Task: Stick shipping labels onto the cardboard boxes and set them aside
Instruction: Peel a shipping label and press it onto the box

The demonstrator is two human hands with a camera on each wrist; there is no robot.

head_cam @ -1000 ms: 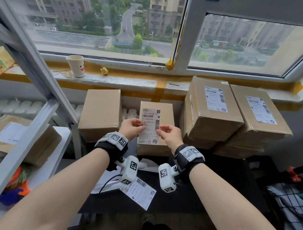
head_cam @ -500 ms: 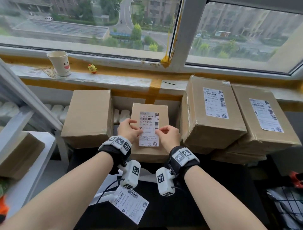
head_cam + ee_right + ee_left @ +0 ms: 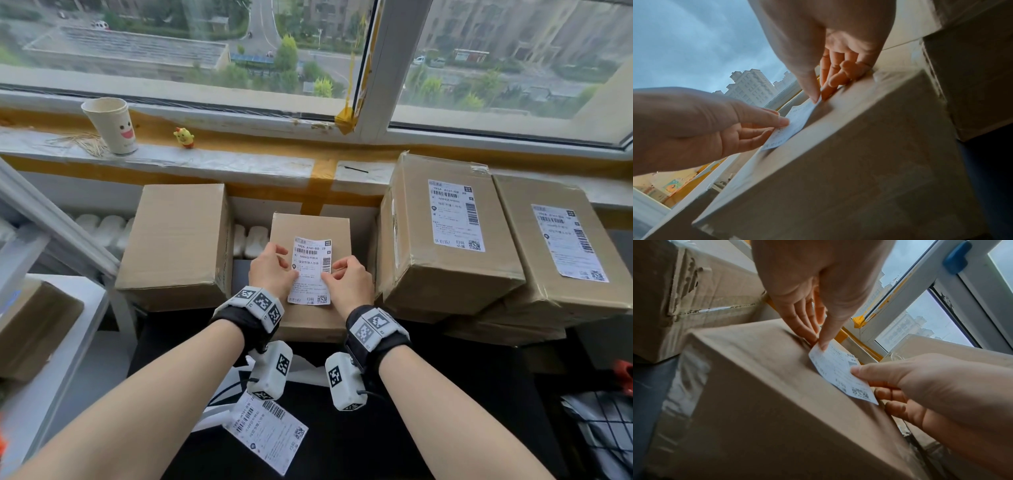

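A small cardboard box [image 3: 310, 226] stands on the black table below the window sill. Over its top lies a white shipping label [image 3: 310, 270], held flat and close to the cardboard. My left hand [image 3: 291, 272] pinches the label's left edge. My right hand [image 3: 329, 274] pinches its right edge. In the left wrist view my left hand [image 3: 819, 344] grips the label [image 3: 838, 371] at one corner above the box [image 3: 766, 402]. The right wrist view has my right hand [image 3: 818, 97] pinching the label [image 3: 795, 126] over the box [image 3: 859, 154].
An unlabelled box [image 3: 174, 240] stands just left of the small one. Two labelled boxes [image 3: 445, 233] [image 3: 561, 246] are stacked at the right. A loose label [image 3: 270, 435] lies on the table near me. A paper cup [image 3: 111, 125] and a toy chick [image 3: 184, 137] sit on the sill.
Both hands keep their pinch on the label and have slid a little nearer along its edges. The head view has tilted down and left.
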